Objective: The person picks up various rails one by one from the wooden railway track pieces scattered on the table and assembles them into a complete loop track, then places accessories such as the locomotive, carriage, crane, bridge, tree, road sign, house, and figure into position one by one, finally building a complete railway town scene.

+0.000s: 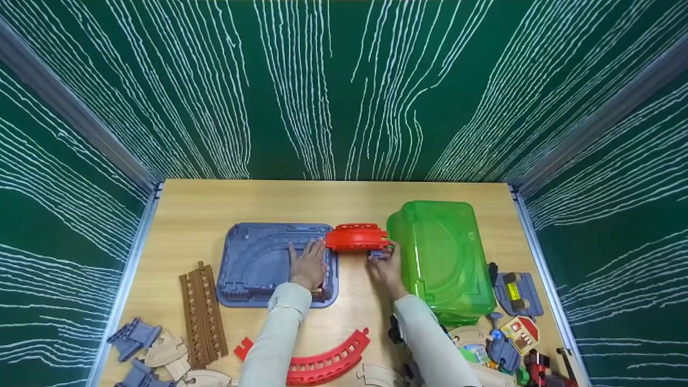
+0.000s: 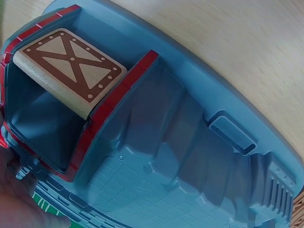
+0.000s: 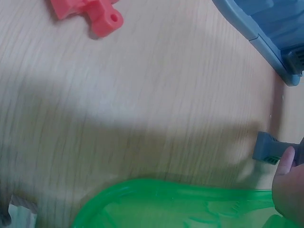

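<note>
My left hand [image 1: 307,267] rests with fingers extended on the right part of a blue-grey moulded train-track base [image 1: 269,269], fingertips beside a red bridge track [image 1: 355,238]. That bridge spans from the base toward a green translucent box [image 1: 441,252]. At its right end, my right hand [image 1: 388,269] pinches a small grey support block [image 3: 270,148], the thumb against it in the right wrist view. In the left wrist view, a wooden panel with a brown cross pattern [image 2: 71,61] sits between red-edged arches of the base, near the left hand's fingers [image 2: 19,204].
Brown straight tracks [image 1: 203,317] lie left of the base. A red curved track [image 1: 328,365] is at the front, partly behind the left sleeve. Grey supports [image 1: 134,337] and wooden tracks occupy the front left. Right of the box are a grey piece [image 1: 529,295] and several small toys.
</note>
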